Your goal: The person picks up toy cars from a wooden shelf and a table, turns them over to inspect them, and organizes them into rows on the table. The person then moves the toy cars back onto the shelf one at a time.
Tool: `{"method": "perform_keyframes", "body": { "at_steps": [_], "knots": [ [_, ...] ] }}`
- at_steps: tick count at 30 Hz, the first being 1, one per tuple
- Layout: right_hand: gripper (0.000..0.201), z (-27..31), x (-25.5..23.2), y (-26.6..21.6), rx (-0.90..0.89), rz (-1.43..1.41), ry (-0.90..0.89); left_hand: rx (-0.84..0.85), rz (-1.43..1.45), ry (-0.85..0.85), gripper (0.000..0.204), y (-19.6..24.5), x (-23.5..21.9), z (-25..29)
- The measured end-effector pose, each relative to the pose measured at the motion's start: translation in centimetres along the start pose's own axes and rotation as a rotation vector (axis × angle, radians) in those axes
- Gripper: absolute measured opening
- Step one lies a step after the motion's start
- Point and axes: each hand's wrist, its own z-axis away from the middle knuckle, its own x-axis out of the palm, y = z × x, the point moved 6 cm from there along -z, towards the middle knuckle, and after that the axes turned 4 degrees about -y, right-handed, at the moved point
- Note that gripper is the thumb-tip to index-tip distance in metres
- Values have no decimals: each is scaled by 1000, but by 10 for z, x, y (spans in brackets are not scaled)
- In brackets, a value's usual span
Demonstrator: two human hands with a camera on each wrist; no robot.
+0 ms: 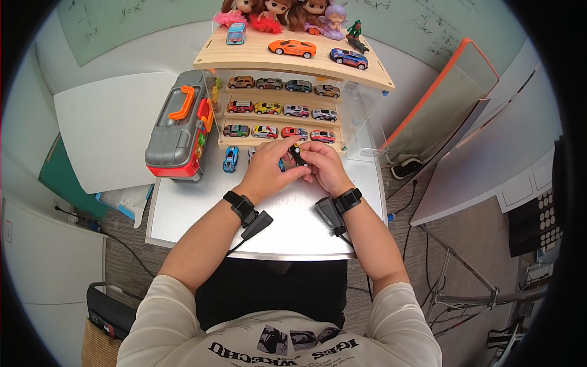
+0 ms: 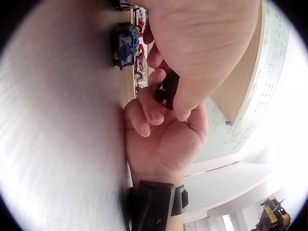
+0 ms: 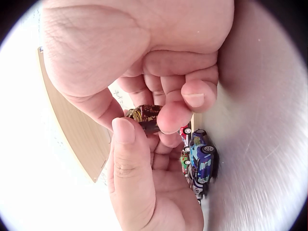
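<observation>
A small toy car (image 1: pixel 298 154) is held between both hands above the table, its black underside and pale wheels showing in the head view. Dark brown with gold patterning covers its body (image 3: pixel 147 114) in the right wrist view. My left hand (image 1: pixel 269 168) grips it with thumb and fingers from the left. From the other side, my right hand (image 1: pixel 326 166) pinches it, its fingers curled close to the left fingertips. Fingers hide much of the car. On the table just behind the hands stand a blue toy car (image 1: pixel 230 159) and a blue-purple one (image 3: pixel 202 161).
Behind the hands rises a wooden shelf (image 1: pixel 293 68) with rows of toy cars, and dolls and more cars on top. A grey toolbox (image 1: pixel 177 125) with an orange handle stands left. The metal table (image 1: pixel 287 220) has its front edge near the person's body.
</observation>
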Motion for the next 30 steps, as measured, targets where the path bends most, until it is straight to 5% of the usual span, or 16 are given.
{"method": "perform_keyframes", "body": {
  "at_steps": [13,22,30],
  "knots": [
    [14,-3,-5,5,-8,4,-19,-32,-11,19,59,-8,2,2],
    [13,-2,-3,2,-8,30,13,-16,-14,-16,72,1,0,1],
    [16,-5,-8,6,-20,26,-51,-25,11,24,55,-9,3,1]
  ]
}}
